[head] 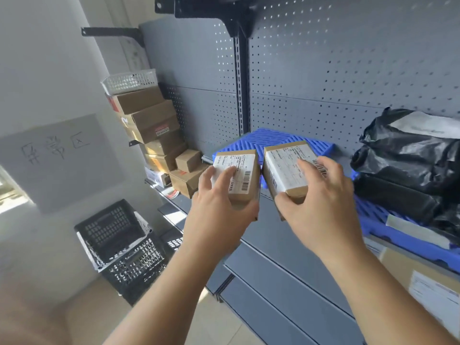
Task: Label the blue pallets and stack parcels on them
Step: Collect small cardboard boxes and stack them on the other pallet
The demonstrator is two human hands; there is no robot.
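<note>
L hand [219,199] gripping parcel [246,168], R hand [321,202] gripping 2nd parcel [283,165], arms outstretched

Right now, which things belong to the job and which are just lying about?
Job: left parcel in left hand, right parcel in right hand, blue pallet, black bags on the other pallet.
Lying about: box stack, white basket, black crates, wall sign.

Grey metal shelf [281,235], pegboard back, carries a blue pallet [268,136] mid-shelf, a second blue pallet [378,220] to its right, stacked cardboard boxes [154,125] at left end.
</note>
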